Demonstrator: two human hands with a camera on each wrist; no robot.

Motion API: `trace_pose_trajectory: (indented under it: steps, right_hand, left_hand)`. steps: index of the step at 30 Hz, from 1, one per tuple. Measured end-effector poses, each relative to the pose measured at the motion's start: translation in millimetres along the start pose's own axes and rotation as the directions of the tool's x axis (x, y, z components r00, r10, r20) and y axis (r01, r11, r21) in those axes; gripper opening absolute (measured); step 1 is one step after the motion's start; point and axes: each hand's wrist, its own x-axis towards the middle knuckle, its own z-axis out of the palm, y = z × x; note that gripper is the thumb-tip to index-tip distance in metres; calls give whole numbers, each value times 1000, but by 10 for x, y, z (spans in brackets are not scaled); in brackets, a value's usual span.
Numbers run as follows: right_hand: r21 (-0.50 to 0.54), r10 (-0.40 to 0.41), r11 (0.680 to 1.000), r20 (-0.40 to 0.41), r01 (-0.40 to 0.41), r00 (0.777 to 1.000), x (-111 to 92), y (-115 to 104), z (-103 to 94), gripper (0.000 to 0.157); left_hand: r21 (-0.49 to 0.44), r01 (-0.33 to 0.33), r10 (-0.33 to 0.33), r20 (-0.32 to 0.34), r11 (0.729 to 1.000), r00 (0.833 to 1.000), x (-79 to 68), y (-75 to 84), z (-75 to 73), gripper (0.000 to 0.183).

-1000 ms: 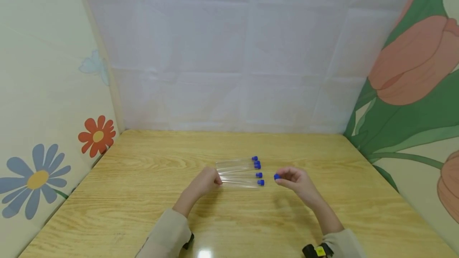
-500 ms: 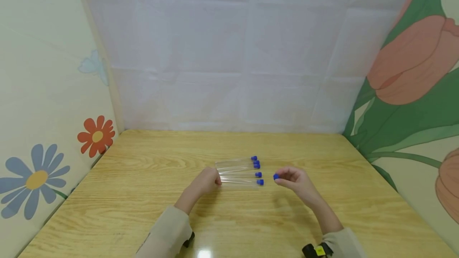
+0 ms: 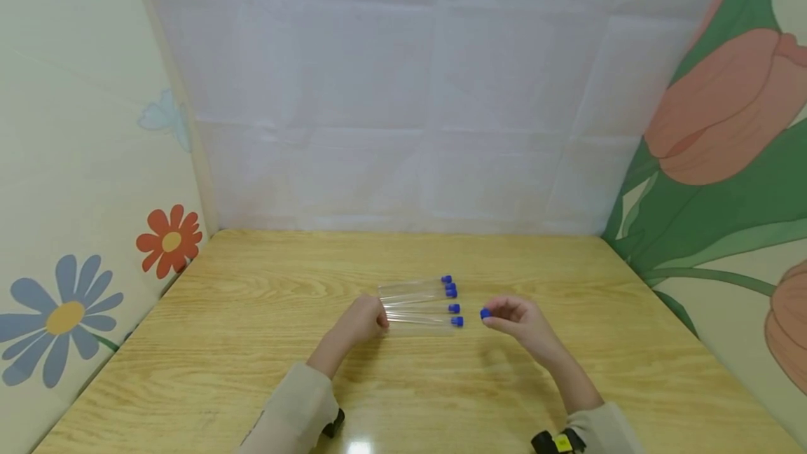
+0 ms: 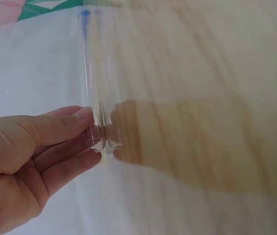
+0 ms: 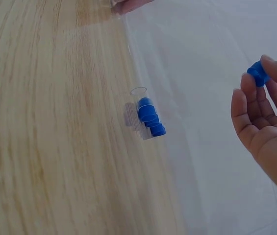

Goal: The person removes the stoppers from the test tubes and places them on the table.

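My left hand [image 3: 362, 317] pinches the rounded end of a clear test tube [image 4: 92, 88] between thumb and fingers, low over the wooden tabletop. That tube's mouth [image 5: 138, 91] is uncovered and points right in the head view. Beyond it lie several more clear test tubes [image 3: 412, 296], each with a blue cap [image 3: 454, 308] at its right end. To the right of them, my right hand [image 3: 520, 321] holds a loose blue cap [image 5: 259, 73] between thumb and fingertips, apart from the open tube.
The wooden table [image 3: 284, 258] runs back to a white cloth backdrop [image 3: 403, 90]. A flower-printed panel [image 3: 82, 160] stands at the left, a tulip-printed one [image 3: 725, 195] at the right. Bright glare [image 3: 360, 446] shows at the table's front.
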Motion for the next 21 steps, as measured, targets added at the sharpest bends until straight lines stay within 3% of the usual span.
trace_pose_trajectory:
  steps: [12,21]
  right_hand:
    - [-29,2,1000,6,-2,1000,9,21,-2,18]
    - [-38,28,999,-8,-28,1000,7,64,-2,22]
  left_hand:
    - [-4,44,-44,13,999,999,-5,45,-4,9]
    - [-10,19,-19,15,1000,1000,-2,44,-7,11]
